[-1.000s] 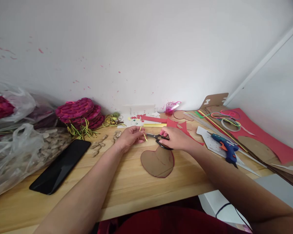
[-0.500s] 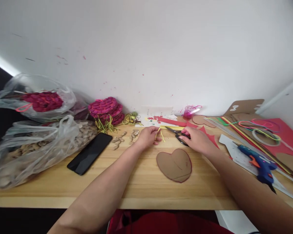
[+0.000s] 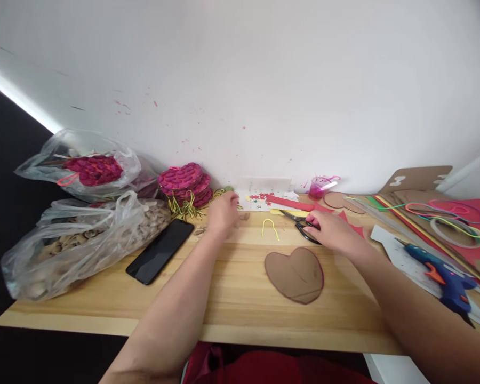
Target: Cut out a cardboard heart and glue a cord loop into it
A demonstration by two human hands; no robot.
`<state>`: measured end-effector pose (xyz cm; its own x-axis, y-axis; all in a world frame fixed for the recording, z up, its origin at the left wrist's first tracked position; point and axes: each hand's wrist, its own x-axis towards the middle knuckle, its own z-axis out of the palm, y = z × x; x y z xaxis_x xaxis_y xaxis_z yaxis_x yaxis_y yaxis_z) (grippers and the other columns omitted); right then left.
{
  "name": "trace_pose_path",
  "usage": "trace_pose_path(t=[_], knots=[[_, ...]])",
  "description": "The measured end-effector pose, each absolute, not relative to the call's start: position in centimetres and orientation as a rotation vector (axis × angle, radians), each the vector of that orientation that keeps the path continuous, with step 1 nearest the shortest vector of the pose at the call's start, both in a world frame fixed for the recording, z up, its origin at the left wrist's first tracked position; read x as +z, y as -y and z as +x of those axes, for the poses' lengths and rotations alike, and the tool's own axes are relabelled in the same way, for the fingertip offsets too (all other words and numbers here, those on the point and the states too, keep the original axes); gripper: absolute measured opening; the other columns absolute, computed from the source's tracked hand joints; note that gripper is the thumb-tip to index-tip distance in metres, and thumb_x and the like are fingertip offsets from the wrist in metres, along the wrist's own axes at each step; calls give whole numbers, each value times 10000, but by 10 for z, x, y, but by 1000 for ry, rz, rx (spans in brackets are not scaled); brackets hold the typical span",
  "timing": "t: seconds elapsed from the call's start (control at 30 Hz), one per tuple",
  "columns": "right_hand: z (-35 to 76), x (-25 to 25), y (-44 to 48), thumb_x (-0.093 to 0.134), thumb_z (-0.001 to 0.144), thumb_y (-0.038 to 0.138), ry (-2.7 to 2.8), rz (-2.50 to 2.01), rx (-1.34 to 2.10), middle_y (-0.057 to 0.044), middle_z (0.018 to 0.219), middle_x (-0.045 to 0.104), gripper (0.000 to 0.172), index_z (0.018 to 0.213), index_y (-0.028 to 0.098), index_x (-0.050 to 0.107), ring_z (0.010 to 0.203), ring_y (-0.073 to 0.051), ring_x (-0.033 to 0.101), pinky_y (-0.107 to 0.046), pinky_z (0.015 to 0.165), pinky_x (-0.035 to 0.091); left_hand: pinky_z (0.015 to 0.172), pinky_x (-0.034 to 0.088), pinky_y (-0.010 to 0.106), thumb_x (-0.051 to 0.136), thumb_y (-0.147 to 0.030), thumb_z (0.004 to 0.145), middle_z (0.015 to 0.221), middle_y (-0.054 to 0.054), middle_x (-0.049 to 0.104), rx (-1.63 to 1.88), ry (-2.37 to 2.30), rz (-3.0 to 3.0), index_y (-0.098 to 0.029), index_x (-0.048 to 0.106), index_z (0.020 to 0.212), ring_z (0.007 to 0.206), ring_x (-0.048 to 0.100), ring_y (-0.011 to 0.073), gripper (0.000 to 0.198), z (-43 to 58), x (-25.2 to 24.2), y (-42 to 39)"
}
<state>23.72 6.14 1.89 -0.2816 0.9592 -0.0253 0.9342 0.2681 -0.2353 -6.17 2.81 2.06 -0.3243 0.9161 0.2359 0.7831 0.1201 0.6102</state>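
My right hand [image 3: 328, 230] rests on the wooden table [image 3: 232, 288], closed around the handles of black scissors [image 3: 300, 221] whose blades point left. My left hand [image 3: 223, 214] is further left, over small brown seed pieces [image 3: 200, 231]; its fingers are smeared by motion. A bent yellow string [image 3: 270, 226] lies loose on the table between the hands. A brown cardboard heart with a red edge [image 3: 296, 274] lies in front of the right hand.
A black phone [image 3: 160, 250] lies left of centre. Plastic bags [image 3: 76, 234] of seeds and red woven pieces fill the left. Red woven discs [image 3: 186, 181] stack by the wall. A blue glue gun [image 3: 444, 272], cords, tape and red and brown card sheets crowd the right.
My left hand has let go of the yellow string, which now lies on the table, and moved left toward the seed pieces. The view has panned left.
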Motion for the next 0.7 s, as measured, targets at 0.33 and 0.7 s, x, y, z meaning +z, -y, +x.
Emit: trace_pose_path(t=[0.33, 0.7], knots=[[238, 14, -62, 626, 853, 326, 2325, -1807, 350, -66, 988, 753, 163, 976, 219, 633, 852, -243, 681, -296, 609, 409, 816, 469, 356, 602, -267, 861, 959, 97, 754, 788, -2471, 1761, -229, 765, 927, 913, 659, 272, 180, -115, 11, -34], [237, 4, -60, 585, 884, 278, 2353, -1670, 222, -107, 1039, 729, 148, 998, 192, 622, 893, -260, 657, -309, 631, 404, 921, 318, 484, 572, -227, 912, 1023, 115, 703, 613, -2209, 2344, -264, 771, 919, 1113, 485, 320, 203, -81, -1, -53]])
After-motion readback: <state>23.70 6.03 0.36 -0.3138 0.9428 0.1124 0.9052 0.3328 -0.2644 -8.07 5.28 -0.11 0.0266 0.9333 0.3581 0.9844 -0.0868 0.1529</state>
